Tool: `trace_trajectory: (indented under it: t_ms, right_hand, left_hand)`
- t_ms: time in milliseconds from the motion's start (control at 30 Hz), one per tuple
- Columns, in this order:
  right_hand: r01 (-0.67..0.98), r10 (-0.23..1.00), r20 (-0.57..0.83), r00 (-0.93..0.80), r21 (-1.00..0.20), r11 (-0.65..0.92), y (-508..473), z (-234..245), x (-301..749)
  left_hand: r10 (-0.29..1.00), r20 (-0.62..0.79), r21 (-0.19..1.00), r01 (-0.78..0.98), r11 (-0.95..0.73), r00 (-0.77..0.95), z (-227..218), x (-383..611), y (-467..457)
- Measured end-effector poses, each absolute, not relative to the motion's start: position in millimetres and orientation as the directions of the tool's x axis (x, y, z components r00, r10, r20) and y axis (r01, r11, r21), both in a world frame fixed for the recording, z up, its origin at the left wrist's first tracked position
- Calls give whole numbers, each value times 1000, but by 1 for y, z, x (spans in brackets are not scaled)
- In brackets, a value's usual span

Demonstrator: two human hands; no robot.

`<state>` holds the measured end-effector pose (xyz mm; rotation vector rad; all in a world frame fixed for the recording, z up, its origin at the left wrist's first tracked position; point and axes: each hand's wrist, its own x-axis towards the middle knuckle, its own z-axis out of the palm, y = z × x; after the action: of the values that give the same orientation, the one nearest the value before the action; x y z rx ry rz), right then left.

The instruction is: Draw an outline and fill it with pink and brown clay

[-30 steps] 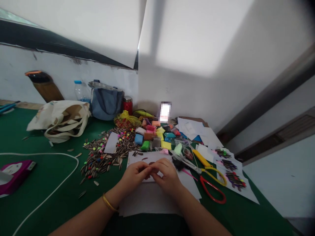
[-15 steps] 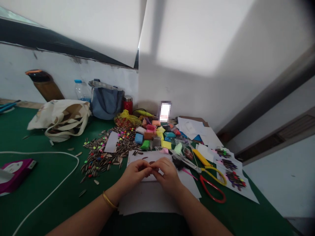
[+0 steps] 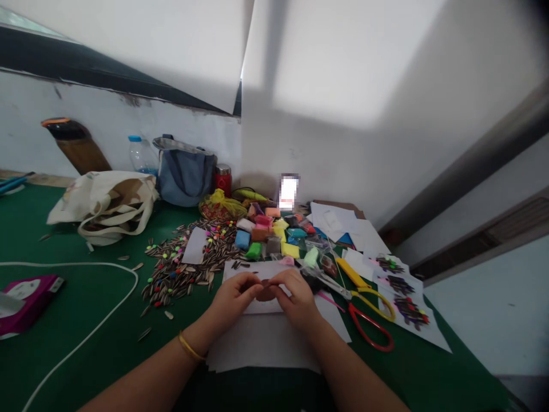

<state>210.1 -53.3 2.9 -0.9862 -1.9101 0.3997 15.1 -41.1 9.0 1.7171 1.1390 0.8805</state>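
Observation:
A flat brown roundish piece [image 3: 266,292], which looks like modelling clay, lies on the white paper [image 3: 261,343] in front of me. My left hand [image 3: 238,294] is at its left edge, thumb and fingers curled into a pinch. On the opposite side my right hand [image 3: 295,294] is pinched too, its thumb reaching over the brown piece. What sits between the fingertips of either hand is too small or hidden to make out. A few sunflower seeds [image 3: 241,265] rest on the paper's upper edge.
Loose sunflower seeds with coloured beads [image 3: 180,269] spread to the left. Wrapped clay blocks [image 3: 260,235] are heaped behind my hands. Scissors [image 3: 371,323] with red and yellow handles lie right, near decorated sheets [image 3: 409,312]. A white cable [image 3: 107,309] crosses the left side.
My fingertips, which met over the paper, have moved apart, and more of the brown piece now shows between them. Both hands stay above the same sheet.

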Motion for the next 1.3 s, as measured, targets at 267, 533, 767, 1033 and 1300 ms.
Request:
trace_trajectory:
  t_ms: [267, 533, 767, 1033, 1300]
  right_hand:
    - [655, 860, 462, -215, -585, 478, -38, -21, 221]
    - [736, 875, 411, -255, -504, 451, -35, -18, 216]
    - [796, 884, 298, -360, -396, 458, -24, -6, 195]
    - [831, 889, 235, -393, -324, 453, -17, -10, 188]
    - [827, 879, 226, -421, -301, 474, -17, -18, 189]
  left_hand:
    - [915, 109, 420, 816, -396, 388, 2, 8, -41]
    - [907, 34, 388, 831, -399, 419, 3, 12, -44]
    - [911, 20, 415, 826, -382, 412, 8, 11, -41]
    - [863, 8, 449, 770, -454, 504, 9, 2, -38]
    - [843, 19, 449, 749, -487, 537, 5, 3, -39]
